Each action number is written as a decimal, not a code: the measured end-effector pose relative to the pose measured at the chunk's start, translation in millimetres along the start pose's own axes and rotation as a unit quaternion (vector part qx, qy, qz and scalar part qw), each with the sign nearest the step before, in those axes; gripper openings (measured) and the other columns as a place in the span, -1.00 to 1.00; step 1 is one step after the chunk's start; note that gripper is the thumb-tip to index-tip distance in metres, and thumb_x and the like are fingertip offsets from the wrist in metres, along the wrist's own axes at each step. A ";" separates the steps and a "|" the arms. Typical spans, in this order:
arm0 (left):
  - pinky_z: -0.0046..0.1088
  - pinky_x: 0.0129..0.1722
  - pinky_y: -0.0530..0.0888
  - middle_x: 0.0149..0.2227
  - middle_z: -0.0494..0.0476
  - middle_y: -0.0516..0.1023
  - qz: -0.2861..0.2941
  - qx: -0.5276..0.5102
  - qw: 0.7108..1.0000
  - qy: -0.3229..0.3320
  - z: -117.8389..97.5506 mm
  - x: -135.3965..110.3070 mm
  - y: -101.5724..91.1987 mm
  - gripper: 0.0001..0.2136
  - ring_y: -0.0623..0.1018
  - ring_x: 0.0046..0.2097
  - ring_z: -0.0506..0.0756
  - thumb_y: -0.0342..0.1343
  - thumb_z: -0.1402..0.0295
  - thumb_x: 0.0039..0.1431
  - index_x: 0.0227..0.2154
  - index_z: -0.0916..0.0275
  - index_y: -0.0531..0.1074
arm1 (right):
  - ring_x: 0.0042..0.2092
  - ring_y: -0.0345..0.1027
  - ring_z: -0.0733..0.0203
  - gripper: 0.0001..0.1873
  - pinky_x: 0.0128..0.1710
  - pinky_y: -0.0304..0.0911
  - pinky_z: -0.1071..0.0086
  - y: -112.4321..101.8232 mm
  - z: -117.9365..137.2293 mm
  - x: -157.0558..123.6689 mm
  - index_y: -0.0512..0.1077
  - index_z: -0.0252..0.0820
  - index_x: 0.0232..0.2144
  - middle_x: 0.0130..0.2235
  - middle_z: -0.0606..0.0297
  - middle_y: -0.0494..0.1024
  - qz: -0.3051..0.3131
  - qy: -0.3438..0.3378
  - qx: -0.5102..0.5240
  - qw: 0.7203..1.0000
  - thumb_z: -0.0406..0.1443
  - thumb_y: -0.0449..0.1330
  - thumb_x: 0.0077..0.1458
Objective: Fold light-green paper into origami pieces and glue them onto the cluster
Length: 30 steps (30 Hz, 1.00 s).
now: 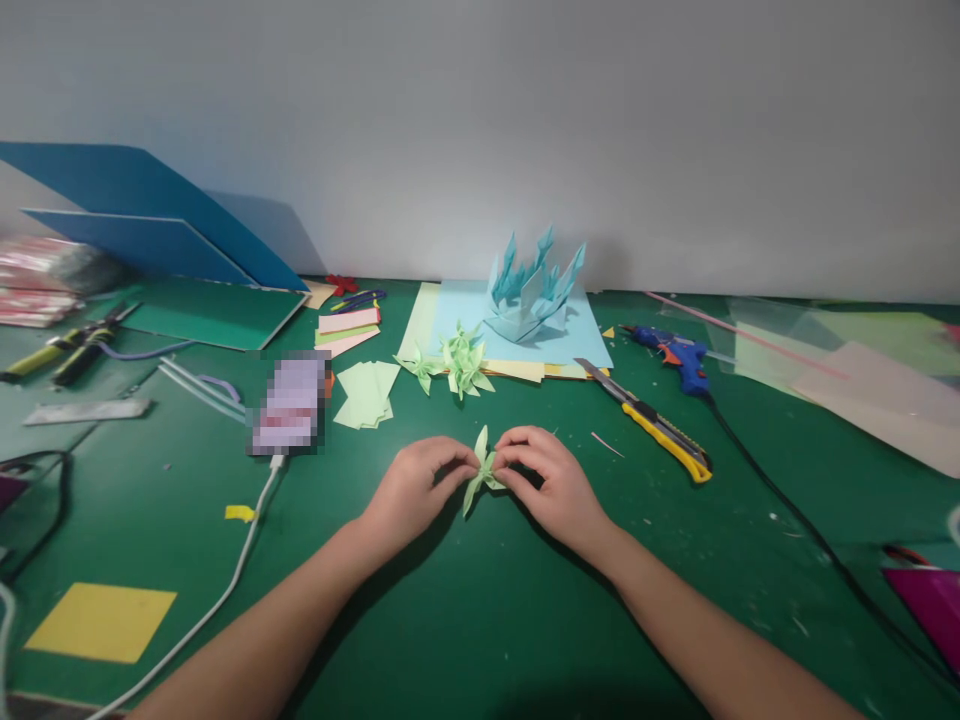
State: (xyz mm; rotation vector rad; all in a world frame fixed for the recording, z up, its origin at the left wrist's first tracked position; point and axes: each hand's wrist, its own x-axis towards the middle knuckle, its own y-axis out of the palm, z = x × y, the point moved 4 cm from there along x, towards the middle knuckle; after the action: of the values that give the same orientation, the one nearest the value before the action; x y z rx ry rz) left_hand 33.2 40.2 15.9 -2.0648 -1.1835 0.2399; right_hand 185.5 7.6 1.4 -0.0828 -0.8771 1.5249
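Note:
A small light green folded paper flower (481,468) is held just above the green mat (465,600) in the middle of the table. My left hand (416,490) pinches its left side with closed fingers. My right hand (547,478) pinches its right side, fingers curled together. Two finished green paper flowers (457,365) lie a little farther back. Beside them to the left lies a fan of light green paper squares (365,392).
A blue origami piece (532,285) stands on pale blue and yellow sheets at the back. A yellow utility knife (652,425) and a blue glue gun (679,360) lie to the right. A phone (289,405) with a white cable lies left, a yellow square (101,622) near the front left.

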 end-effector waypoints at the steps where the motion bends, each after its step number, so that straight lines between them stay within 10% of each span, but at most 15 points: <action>1: -0.47 -0.27 0.41 -0.41 0.03 0.53 0.001 0.008 1.000 0.004 -0.9 0.2 1.0 -0.87 0.49 -0.33 0.03 0.01 0.48 0.14 -0.45 0.22 0.43 | -0.21 0.31 0.16 -0.87 -0.18 0.21 0.26 0.0 0.2 0.1 0.41 -0.15 -0.46 -0.30 0.24 0.44 0.002 0.000 -0.001 1.000 -0.43 0.14 0.09; 17: -0.44 -0.31 0.50 -0.39 0.10 0.61 0.011 -0.203 0.966 -0.161 23.0 -0.9 11.0 -0.82 0.56 -0.37 0.04 0.17 0.35 -0.03 -0.34 0.27 0.53 | -0.21 0.30 0.13 -0.87 -0.17 0.20 0.24 -0.3 -4.3 -0.6 0.39 -0.15 -0.47 -0.29 0.24 0.46 -0.015 0.019 -0.019 1.000 -0.44 0.15 0.07; 30: -0.56 -0.44 0.38 -0.50 0.00 0.55 -0.006 0.003 1.000 -0.025 5.8 -1.5 2.7 -0.91 0.47 -0.46 -0.02 0.11 0.51 0.01 -0.49 0.24 0.50 | -0.23 0.29 0.16 -0.85 -0.19 0.18 0.27 1.7 0.4 -0.1 0.40 -0.15 -0.48 -0.32 0.25 0.46 0.014 0.000 -0.015 1.000 -0.45 0.15 0.08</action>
State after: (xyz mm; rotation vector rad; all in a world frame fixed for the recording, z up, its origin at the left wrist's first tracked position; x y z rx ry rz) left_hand 31.3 41.1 9.7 -2.0556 -1.2231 0.2896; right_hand 183.9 7.4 0.6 -0.1169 -0.9031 1.5380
